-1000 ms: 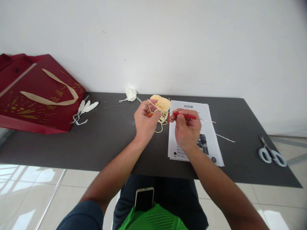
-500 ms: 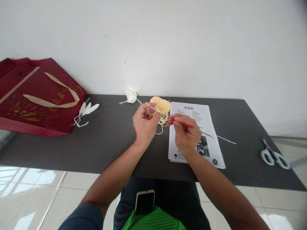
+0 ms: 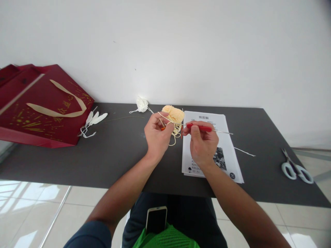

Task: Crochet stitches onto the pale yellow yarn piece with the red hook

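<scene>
My right hand [image 3: 203, 141] is closed around the red grip of a crochet hook [image 3: 204, 127], whose metal shaft sticks out on both sides. The hook's left end reaches the fingertips of my left hand [image 3: 158, 134]. Cream yarn [image 3: 165, 117] is pinched in that left hand, with a strand looped over its index finger. Right behind the hands lies a pale yellow yarn ball [image 3: 173, 113], with loose loops of yarn trailing below it. A bit of orange shows by the left fingers; what it is I cannot make out.
Printed sheets [image 3: 227, 165] lie under my right hand. White-handled scissors [image 3: 296, 170] rest at the far right. A white yarn ball [image 3: 142, 104] sits by the wall. To the left are white crocheted pieces [image 3: 95, 119] and a dark red gift bag [image 3: 51, 120]. A phone [image 3: 156, 220] is on my lap.
The hook in my right hand has turned from slanting down rightward to nearly level, and the right fingers have shifted on its grip. My left hand stays almost in place with the yarn.
</scene>
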Demonstrator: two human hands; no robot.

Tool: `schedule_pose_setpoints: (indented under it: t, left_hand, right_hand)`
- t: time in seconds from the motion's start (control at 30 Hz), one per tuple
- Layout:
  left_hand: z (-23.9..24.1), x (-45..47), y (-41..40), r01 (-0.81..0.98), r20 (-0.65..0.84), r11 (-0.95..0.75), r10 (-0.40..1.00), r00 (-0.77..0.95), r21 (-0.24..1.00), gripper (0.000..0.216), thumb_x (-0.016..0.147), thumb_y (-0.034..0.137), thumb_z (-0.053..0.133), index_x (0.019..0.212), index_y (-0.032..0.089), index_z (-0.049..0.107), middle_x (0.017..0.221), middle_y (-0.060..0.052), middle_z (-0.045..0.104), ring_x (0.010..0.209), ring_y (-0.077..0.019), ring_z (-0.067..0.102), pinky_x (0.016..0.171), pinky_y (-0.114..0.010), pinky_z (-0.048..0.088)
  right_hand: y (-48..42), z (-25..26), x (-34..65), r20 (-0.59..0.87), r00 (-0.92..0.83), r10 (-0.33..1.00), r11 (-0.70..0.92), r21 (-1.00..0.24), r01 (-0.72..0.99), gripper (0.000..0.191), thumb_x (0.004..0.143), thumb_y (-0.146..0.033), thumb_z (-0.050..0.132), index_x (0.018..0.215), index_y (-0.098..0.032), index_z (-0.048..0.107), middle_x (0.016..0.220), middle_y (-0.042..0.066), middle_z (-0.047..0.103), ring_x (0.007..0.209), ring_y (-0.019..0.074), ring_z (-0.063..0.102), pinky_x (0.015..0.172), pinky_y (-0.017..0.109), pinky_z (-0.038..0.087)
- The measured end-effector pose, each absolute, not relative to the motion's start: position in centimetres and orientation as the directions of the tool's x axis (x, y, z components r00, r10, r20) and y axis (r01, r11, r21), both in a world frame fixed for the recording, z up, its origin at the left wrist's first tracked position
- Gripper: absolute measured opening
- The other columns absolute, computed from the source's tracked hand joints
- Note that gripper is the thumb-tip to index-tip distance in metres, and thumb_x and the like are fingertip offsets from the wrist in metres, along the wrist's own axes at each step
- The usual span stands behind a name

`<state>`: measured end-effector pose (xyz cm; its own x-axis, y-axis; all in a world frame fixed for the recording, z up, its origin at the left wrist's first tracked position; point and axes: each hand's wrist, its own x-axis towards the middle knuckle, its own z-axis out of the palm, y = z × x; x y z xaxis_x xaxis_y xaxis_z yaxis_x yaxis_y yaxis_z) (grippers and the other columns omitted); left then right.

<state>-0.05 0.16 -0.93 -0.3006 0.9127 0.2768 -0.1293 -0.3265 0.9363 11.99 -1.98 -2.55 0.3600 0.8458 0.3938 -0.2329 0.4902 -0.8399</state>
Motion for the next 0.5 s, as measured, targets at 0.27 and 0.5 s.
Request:
schedule_pose_setpoints:
  t: [0.27, 0.5]
  left_hand:
    - [-1.1, -0.1, 0.3, -0.136, 0.248, -0.309, 0.907, -0.341, 0.941, 0.028, 0.073, 0.012, 0.073, 0.098, 0.022, 0.068, 0.073, 0.005, 0.063, 0.059, -0.0077, 0.055, 0.058, -0.021, 0.045]
    - [-1.3, 0.0, 0.8, -0.269, 0.148, -0.248, 0.928, -0.342, 0.931, 0.029, 0.069, 0.01, 0.074, 0.095, 0.021, 0.069, 0.07, 0.007, 0.062, 0.056, -0.0065, 0.056, 0.057, -0.021, 0.047]
  right_hand:
    - [-2.9, -2.8, 12.0, 0.603, 0.305, 0.737, 0.636, -0.772, -0.012, 0.016, 0.091, -0.021, 0.072, 0.102, -0.032, 0.076, 0.103, 0.002, 0.078, 0.082, 0.0175, 0.077, 0.073, 0.038, 0.07]
    - [-2.9, -3.3, 12.5, 0.759, 0.149, 0.633, 0.734, -0.65, 0.195, 0.037, 0.087, -0.011, 0.074, 0.114, -0.036, 0.077, 0.111, 0.002, 0.082, 0.094, 0.0207, 0.079, 0.084, 0.042, 0.07]
